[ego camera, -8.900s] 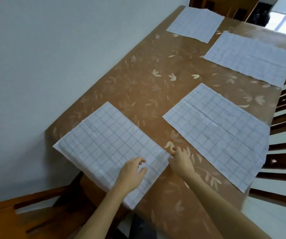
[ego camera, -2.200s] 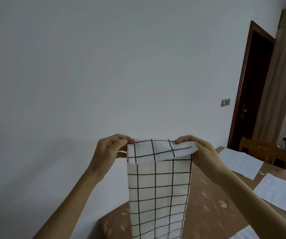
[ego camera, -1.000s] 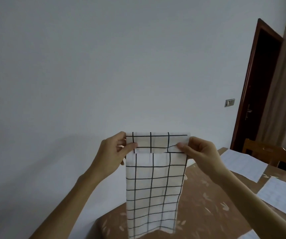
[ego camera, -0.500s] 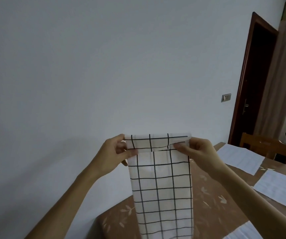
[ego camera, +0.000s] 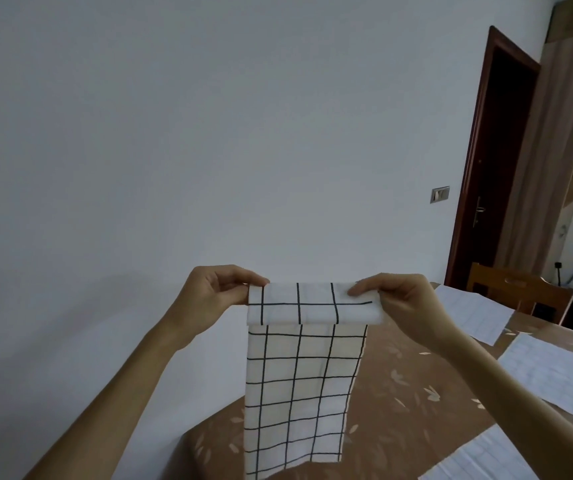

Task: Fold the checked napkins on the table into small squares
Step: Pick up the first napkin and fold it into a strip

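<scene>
Filling most of the frame: bare wall [ego camera: 209, 133]; door [ego camera: 499, 161] and chair [ego camera: 517, 289] at right edge. Lower right: brown leaf-patterned table [ego camera: 399, 403], with flat napkins [ego camera: 555, 372] spread on it, pale side up, not yet folded. Centre, low: held napkin [ego camera: 299, 382], folded into a long narrow strip, hanging upright in the air above the near table edge, bottom cut off by the frame. Top end turned over toward the camera into a short flap or roll [ego camera: 312, 303] lying across the strip.

Left hand [ego camera: 216, 299] closed on the left end of that flap, thumb and fingers pinching the cloth. Right hand [ego camera: 399, 303] closed on the right end, thumb over the front of the flap, fingers behind.

Step in hand, by judgement: folding the strip down its length, one square at a time, in mid-air. Well short of done for this napkin, with most of the strip hanging loose; others untouched.

Next move likely: turning the flap over again, edges kept level with the grid lines and both pinches even, lest the fold skew or the loose tail twist.
</scene>
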